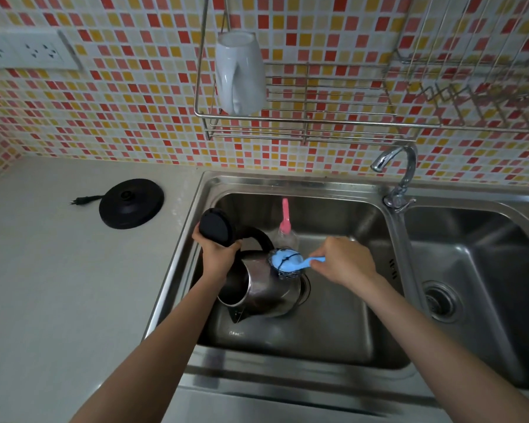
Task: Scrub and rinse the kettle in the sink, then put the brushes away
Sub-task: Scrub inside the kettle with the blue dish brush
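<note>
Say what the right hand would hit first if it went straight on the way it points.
Probably the kettle: the right hand points left along its blue brush, whose head rests on the steel body.

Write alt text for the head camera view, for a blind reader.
A left hand grips a steel kettle lying tipped in the left sink basin while the right hand presses a blue scouring brush to its side. A pink bottle brush lies behind it; the kettle's black base sits on the counter.
</note>
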